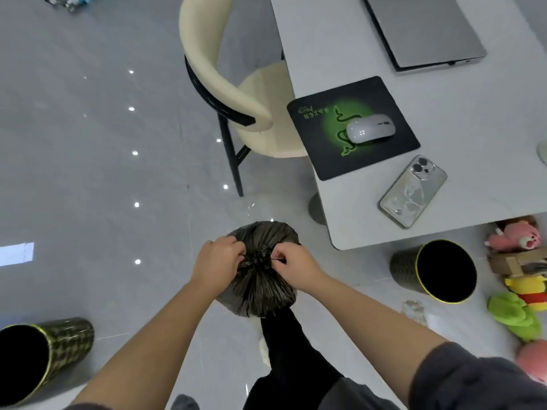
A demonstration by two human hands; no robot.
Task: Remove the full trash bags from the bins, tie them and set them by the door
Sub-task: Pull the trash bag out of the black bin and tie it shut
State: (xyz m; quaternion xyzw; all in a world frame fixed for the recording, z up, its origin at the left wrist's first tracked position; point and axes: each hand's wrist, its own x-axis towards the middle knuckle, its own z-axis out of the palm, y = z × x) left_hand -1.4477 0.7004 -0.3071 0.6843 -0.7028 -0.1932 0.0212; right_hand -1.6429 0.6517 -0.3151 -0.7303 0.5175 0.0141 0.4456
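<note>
You've got one readable mark: the black mouse pad on the desk carries "RAZER" in green, upside down from where you stand. The smaller word beside it is too blurred to read.

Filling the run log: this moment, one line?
step: tying bag | left hand: pinches neck | right hand: pinches neck

Dk grey sleeves, blk trousers, white footwear, bare L hand, bare R hand
</note>
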